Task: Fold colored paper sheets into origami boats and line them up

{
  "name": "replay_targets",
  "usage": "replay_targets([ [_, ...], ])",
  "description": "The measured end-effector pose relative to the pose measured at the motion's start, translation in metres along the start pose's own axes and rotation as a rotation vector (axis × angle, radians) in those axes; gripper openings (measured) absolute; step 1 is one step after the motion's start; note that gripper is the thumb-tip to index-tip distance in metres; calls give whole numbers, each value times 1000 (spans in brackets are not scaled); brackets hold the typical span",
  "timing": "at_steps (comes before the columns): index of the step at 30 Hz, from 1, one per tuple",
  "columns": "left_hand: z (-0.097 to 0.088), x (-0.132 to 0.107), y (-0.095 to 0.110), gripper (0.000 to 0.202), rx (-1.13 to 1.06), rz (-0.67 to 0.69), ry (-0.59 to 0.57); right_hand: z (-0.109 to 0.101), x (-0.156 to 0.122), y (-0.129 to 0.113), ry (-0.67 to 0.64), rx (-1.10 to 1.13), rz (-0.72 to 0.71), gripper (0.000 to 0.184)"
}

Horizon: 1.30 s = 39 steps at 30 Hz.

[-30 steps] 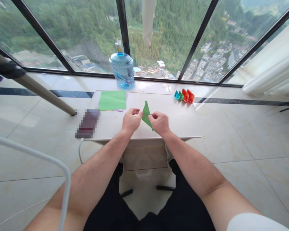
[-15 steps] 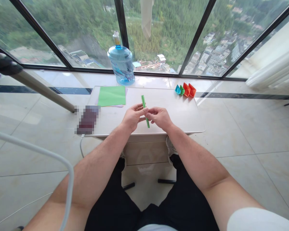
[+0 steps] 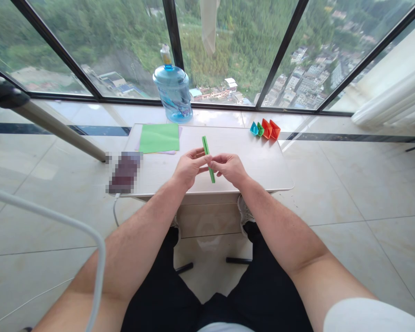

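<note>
At the centre of the frame, the bare left hand [image 3: 189, 167] holds a narrow, folded green paper strip [image 3: 205, 145] between thumb and fingers, while the bare right hand [image 3: 229, 169] pinches it from the other side, above a white rectangular table [image 3: 259, 170]. Left of centre lies a flat stack of coloured paper squares [image 3: 159, 138], green on top; right of centre sits a row of small blue, green and orange-red folded paper shapes [image 3: 267, 129].
</note>
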<state>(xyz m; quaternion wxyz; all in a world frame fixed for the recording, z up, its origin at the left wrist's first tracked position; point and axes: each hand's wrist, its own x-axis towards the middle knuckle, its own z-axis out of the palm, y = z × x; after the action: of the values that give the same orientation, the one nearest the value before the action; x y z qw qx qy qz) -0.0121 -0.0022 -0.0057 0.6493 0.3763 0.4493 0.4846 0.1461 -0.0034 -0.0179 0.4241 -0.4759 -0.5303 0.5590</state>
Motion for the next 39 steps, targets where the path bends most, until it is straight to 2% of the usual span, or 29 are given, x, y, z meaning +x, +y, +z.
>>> replay_targets([
  [6, -1, 1, 1, 54, 4, 16, 10, -2, 1, 1, 32, 13, 14, 36],
  [13, 1, 0, 1, 58, 16, 14, 20, -1, 0, -1, 47, -30, 3, 42],
  [17, 0, 2, 0, 60, 44, 28, 48, 0, 2, 1, 56, -63, 6, 33],
  [20, 1, 3, -2, 55, 97, 60, 74, 2, -1, 1, 116, -246, -52, 23],
  [23, 5, 4, -7, 49, 220, 138, 141, 7, -7, -4, 231, -614, -144, 24],
  [26, 14, 1, -15, 43, 333, 211, 142, 14, -12, -13, 248, -864, -82, 29],
  [31, 25, -6, -24, 31, 462, 285, 149, 17, -13, -19, 236, -1011, -24, 29],
  [35, 23, -6, -26, 22, 584, 310, 187, 13, -10, -16, 244, -1054, -16, 26],
  [39, 18, -2, -27, 21, 724, 272, 225, 11, -10, -13, 227, -1039, -41, 28],
])
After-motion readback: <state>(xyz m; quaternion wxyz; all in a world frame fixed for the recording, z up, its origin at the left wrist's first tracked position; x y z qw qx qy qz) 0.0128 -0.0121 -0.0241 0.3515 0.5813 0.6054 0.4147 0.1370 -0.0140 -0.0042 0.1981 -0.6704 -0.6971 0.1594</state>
